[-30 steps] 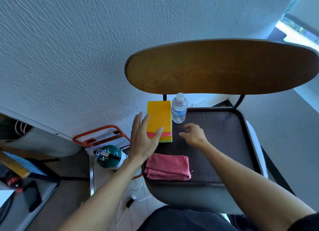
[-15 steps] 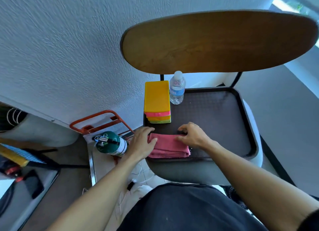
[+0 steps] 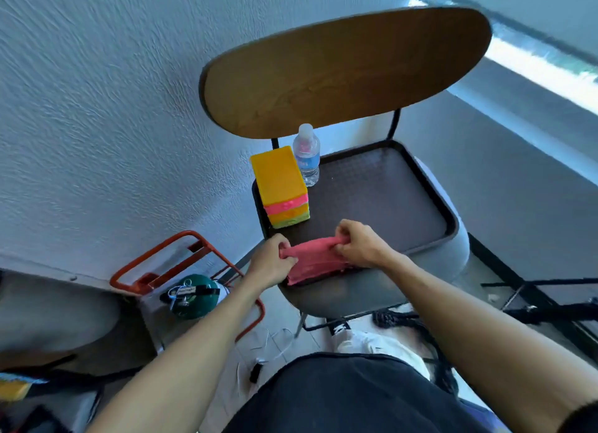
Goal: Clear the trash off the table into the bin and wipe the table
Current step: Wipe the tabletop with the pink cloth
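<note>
A person's bare forearms, no sleeves reaching the wrists, extend to two ringless hands [image 3: 323, 254]; a dark sleeve edge [image 3: 579, 416] shows at lower right, above dark trousers [image 3: 349, 397] and white shoes [image 3: 372, 343].

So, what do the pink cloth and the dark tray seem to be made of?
The pink cloth looks like soft woven fabric: matte, and it bunches where both hands pinch it. The dark tray looks like moulded plastic, with a fine textured surface and a raised, faintly glossy rim.

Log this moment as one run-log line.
step: picking up cloth | left hand: grips pink cloth | right hand: grips same cloth | cloth: on near edge of dark tray | wiping: not yet begun
</note>
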`<action>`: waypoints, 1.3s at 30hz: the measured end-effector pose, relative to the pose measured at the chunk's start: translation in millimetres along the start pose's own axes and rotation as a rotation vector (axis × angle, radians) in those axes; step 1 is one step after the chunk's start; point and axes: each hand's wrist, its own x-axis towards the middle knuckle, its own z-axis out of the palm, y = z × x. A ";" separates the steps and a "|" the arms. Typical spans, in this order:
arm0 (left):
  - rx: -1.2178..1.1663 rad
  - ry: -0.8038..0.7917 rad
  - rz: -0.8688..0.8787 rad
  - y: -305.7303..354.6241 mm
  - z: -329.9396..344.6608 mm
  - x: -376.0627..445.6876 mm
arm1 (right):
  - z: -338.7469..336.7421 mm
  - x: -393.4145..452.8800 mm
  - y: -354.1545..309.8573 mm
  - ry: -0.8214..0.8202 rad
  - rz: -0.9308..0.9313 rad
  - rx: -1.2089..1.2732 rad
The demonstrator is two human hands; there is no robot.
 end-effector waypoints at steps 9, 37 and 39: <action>-0.513 -0.129 0.156 35.9 -27.5 -30.3 | -17.3 -88.3 -12.9 0.361 0.062 0.288; -0.716 -0.654 0.954 394.2 -45.9 -150.6 | -240.0 -381.4 3.3 1.160 -0.010 0.479; -0.670 -0.673 0.984 419.7 -35.2 -157.6 | -253.1 -395.5 17.1 1.191 -0.008 0.492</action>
